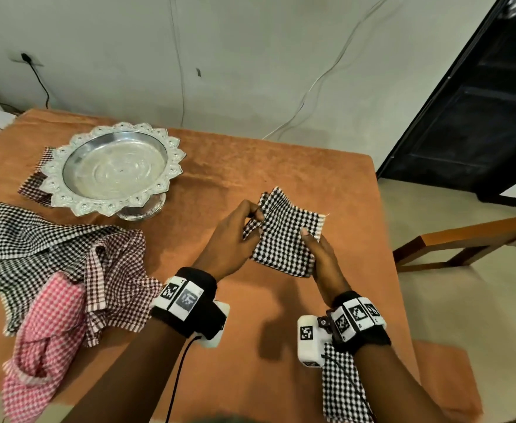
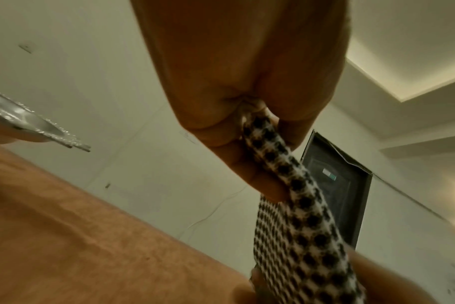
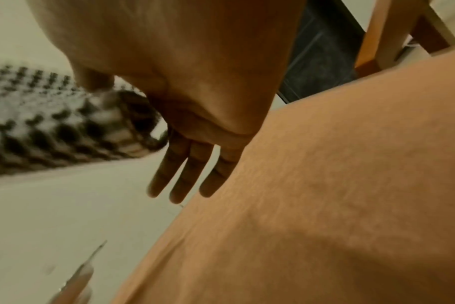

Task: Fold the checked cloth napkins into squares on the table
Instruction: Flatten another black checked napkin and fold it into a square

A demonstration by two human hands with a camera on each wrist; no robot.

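Note:
A black-and-white checked napkin point(image 1: 287, 236), partly folded, hangs just above the orange table between both hands. My left hand point(image 1: 255, 215) pinches a folded flap at its left edge; the left wrist view shows fingers closed on the cloth point(image 2: 299, 236). My right hand point(image 1: 307, 236) holds the napkin's near right corner, thumb on top and palm beneath. In the right wrist view the thumb point(image 3: 96, 82) presses the napkin point(image 3: 52, 127) while three fingers point(image 3: 179, 174) point straight out below it.
A silver pedestal tray point(image 1: 116, 169) stands at the back left, over a dark checked cloth point(image 1: 34, 184). A heap of checked cloths point(image 1: 52, 248), one pink point(image 1: 46, 325), lies left. A folded black-checked napkin point(image 1: 342, 389) lies under my right wrist. A wooden chair point(image 1: 464, 242) stands beyond the table's right edge.

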